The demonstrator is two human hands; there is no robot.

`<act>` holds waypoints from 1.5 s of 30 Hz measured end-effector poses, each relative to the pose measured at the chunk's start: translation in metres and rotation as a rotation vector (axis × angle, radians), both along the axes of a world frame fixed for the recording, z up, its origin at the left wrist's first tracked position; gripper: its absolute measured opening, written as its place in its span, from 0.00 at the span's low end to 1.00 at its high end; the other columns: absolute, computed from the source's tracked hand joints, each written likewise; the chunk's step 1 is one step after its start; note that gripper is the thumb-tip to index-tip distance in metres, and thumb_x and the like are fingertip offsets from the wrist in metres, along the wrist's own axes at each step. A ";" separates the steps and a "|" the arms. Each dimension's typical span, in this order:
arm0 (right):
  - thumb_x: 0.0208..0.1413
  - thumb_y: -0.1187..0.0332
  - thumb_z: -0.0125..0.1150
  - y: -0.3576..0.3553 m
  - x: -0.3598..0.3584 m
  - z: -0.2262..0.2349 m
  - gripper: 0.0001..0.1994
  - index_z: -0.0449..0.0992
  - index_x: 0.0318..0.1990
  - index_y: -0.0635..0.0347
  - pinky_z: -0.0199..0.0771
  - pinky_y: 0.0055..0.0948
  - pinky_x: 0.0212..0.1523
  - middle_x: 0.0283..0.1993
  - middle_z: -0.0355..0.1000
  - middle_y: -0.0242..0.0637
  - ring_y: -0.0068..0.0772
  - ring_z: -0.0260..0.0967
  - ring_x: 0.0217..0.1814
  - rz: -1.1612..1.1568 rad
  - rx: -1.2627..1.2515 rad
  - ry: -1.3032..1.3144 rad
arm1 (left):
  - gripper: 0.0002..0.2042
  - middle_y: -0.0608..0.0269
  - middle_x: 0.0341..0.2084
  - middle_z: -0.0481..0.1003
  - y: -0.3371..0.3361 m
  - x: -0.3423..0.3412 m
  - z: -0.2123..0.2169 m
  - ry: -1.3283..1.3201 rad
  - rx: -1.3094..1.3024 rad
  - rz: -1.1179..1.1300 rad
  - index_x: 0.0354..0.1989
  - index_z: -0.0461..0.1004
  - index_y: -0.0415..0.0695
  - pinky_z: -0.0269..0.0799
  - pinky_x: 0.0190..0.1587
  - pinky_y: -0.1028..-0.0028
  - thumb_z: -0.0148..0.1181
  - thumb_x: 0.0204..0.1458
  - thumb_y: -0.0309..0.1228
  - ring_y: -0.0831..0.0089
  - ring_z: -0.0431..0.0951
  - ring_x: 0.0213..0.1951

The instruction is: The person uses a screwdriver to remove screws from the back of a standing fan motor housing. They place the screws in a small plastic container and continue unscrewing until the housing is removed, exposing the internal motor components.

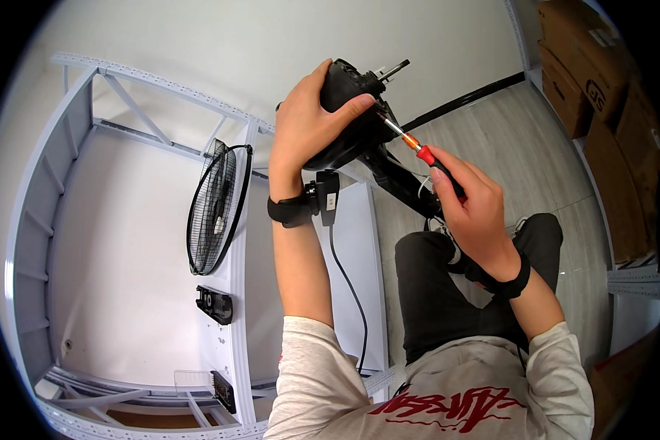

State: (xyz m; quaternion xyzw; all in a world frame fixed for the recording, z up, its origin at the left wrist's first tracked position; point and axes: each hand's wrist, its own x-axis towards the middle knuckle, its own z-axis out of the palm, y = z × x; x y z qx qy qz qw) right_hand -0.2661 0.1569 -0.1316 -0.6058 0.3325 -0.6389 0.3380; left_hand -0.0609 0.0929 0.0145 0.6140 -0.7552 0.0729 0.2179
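Note:
My left hand (306, 121) is wrapped round a black fan motor housing (339, 84), thumb lying across its side and the other fingers mostly hidden behind it. A metal shaft (395, 70) sticks out of the housing's upper right. A screwdriver (425, 155) with a red and black handle is gripped in my right hand (471, 203). Its tip meets the lower right side of the housing, but the exact spot is too small to make out. Below the housing, a black stand pole (403, 183) slants down toward my feet.
On the white shelf unit (236, 323) at left stand a black wire fan grille (218, 213), a black control panel part (214, 305) and a small dark circuit board (222, 392). Cardboard boxes (601, 183) are stacked on the right. A cable (353, 293) runs from my left wrist device.

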 end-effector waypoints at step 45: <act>0.61 0.58 0.61 -0.160 -0.067 0.039 0.16 0.83 0.48 0.59 0.47 0.18 0.17 0.18 0.67 0.25 0.11 0.56 0.18 0.807 0.103 0.389 | 0.45 0.47 0.42 0.80 -0.006 0.005 -0.003 0.115 0.020 -0.073 0.58 0.71 0.31 0.73 0.50 0.69 0.79 0.33 0.49 0.60 0.82 0.44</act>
